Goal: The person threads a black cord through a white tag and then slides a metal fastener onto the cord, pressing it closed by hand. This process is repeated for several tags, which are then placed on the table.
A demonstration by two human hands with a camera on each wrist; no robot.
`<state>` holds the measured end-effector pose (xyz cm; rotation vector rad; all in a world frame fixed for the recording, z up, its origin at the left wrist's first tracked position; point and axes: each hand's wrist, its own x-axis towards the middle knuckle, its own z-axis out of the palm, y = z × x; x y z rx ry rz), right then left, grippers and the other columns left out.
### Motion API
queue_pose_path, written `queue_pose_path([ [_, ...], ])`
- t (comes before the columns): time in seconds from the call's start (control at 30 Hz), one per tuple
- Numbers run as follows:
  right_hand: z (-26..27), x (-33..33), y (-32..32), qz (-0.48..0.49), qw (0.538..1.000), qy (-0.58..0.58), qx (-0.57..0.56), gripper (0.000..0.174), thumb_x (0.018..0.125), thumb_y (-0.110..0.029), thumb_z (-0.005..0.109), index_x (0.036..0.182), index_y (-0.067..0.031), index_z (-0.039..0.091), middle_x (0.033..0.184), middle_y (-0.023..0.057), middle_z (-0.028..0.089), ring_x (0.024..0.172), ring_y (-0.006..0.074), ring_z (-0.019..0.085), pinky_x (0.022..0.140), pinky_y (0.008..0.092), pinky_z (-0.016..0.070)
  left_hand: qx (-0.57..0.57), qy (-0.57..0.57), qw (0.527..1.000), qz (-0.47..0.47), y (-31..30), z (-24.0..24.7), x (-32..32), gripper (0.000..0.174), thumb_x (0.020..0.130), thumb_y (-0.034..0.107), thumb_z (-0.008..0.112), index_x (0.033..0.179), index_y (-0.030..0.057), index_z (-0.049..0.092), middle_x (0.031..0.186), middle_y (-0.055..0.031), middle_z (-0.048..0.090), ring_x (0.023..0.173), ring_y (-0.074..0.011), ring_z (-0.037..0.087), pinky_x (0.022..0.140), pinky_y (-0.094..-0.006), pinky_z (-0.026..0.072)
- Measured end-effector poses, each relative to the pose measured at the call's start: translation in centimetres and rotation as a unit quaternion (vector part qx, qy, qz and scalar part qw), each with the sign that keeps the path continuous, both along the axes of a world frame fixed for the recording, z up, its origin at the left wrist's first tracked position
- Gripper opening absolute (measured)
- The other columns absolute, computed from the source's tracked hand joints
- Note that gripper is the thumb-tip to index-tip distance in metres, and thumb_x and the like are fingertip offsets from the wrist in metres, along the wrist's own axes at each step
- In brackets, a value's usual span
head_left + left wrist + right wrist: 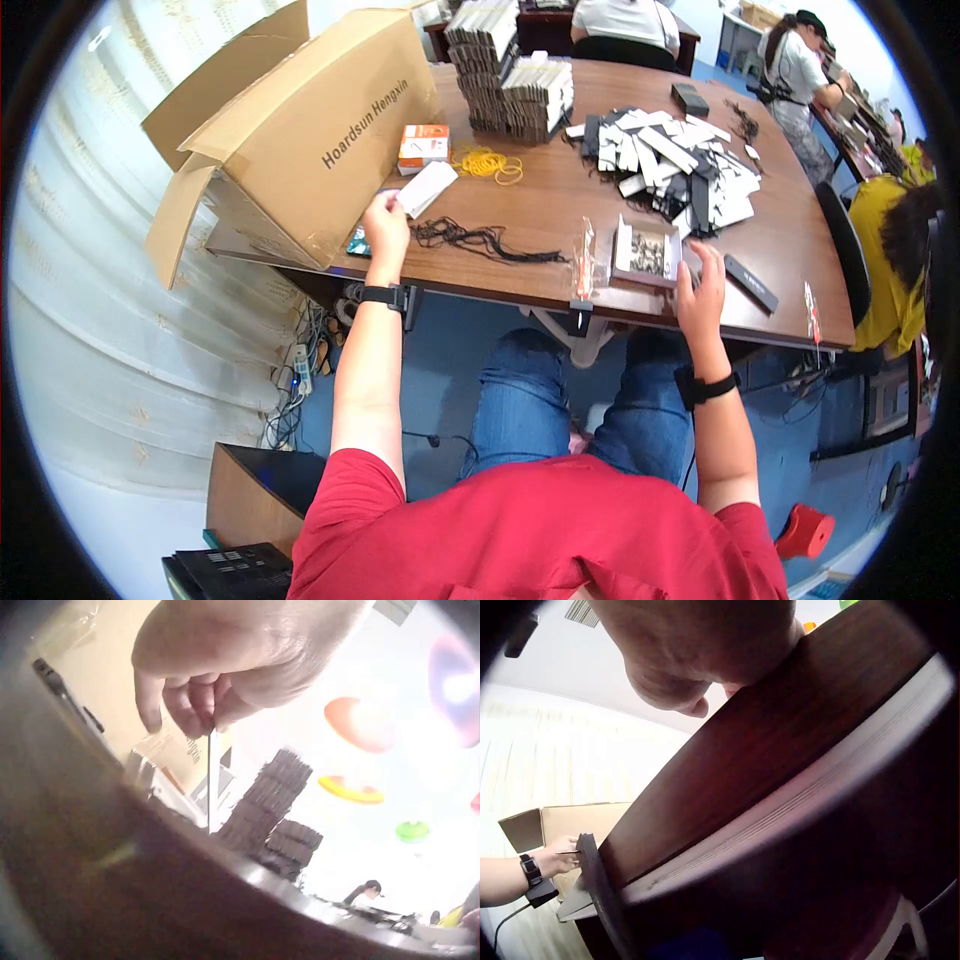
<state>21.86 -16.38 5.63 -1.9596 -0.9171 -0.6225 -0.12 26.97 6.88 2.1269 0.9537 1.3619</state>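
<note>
In the head view the left hand [386,232] pinches a flat white piece [428,190] by its near end, beside the large cardboard box; the left wrist view shows it edge-on [213,780] below the fingertips of the left hand [225,660]. Black cords [485,240] lie to the right of that hand. The right hand [702,290], fingers loosely raised, is at the right edge of a small open box [619,255] of small metallic parts. In the right wrist view the right hand [697,652] is over the table edge, its fingertips partly hidden.
A cardboard box [310,140] stands at the left. Behind are an orange-white box [424,146], yellow bands [488,165] and stacked bundles [483,70]. White and black pieces [665,160] are heaped at the right, near a black bar [750,284]. Other people sit and stand beyond.
</note>
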Motion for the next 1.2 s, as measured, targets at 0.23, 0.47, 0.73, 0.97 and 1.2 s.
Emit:
queue_pose_path([
  [0.23, 1.7, -4.6, -0.9, 0.076, 0.987, -0.127, 0.065, 0.033, 0.074, -0.001, 0.063, 0.107, -0.0001, 0.059, 0.115, 0.0172, 0.056, 0.109, 0.0316, 0.054, 0.096, 0.0395, 0.0409, 0.152, -0.090, 0.967, -0.183, -16.3, 7.4, -3.7, 0.012, 0.089, -0.002, 0.054, 0.097, -0.0017, 0.063, 0.092, -0.0079, 0.062, 0.086, -0.0152, 0.057, 0.077, -0.0281, 0.0469],
  [0.47, 0.3, -14.5, 0.1, 0.250, 0.957, 0.091, -0.115, 0.023, 0.076, -0.013, 0.072, 0.097, -0.0055, 0.064, 0.082, 0.0130, 0.066, 0.071, 0.0292, 0.065, 0.063, 0.0379, 0.0518, -0.017, 0.018, 0.864, -0.502, -26.4, 1.1, -2.9, 0.022, 0.080, -0.005, 0.063, 0.101, 0.0010, 0.066, 0.086, -0.0106, 0.059, 0.082, -0.0230, 0.058, 0.072, -0.0307, 0.0482],
  [0.73, -3.1, -13.2, 2.4, 0.185, 0.907, 0.369, -0.085, 0.016, 0.085, -0.015, 0.063, 0.093, -0.0002, 0.065, 0.079, 0.0185, 0.066, 0.071, 0.0274, 0.067, 0.064, 0.0335, 0.0508, -0.216, -0.007, 0.895, -0.391, -26.2, -4.2, 0.0, 0.019, 0.084, 0.000, 0.063, 0.103, -0.0015, 0.064, 0.089, -0.0062, 0.062, 0.079, -0.0122, 0.060, 0.072, -0.0246, 0.0500],
  [0.97, -3.2, -12.8, 3.0, 0.155, 0.928, 0.314, -0.126, 0.017, 0.085, -0.018, 0.062, 0.092, -0.0023, 0.066, 0.080, 0.0166, 0.066, 0.074, 0.0307, 0.066, 0.065, 0.0368, 0.0512, -0.176, 0.008, 0.917, -0.359, -25.9, -3.8, 0.7, 0.010, 0.085, 0.002, 0.063, 0.094, -0.0015, 0.065, 0.085, -0.0061, 0.062, 0.073, -0.0111, 0.060, 0.066, -0.0234, 0.0486],
  [1.2, 3.6, -9.9, 1.3, 0.059, 0.987, 0.080, -0.125, 0.012, 0.081, -0.019, 0.065, 0.084, -0.0074, 0.066, 0.083, 0.0103, 0.066, 0.077, 0.0299, 0.064, 0.068, 0.0393, 0.0508, -0.047, 0.016, 0.944, -0.325, -25.7, -4.3, 1.9, 0.014, 0.083, 0.003, 0.065, 0.096, -0.0002, 0.062, 0.085, -0.0091, 0.063, 0.071, -0.0136, 0.062, 0.064, -0.0259, 0.0503],
])
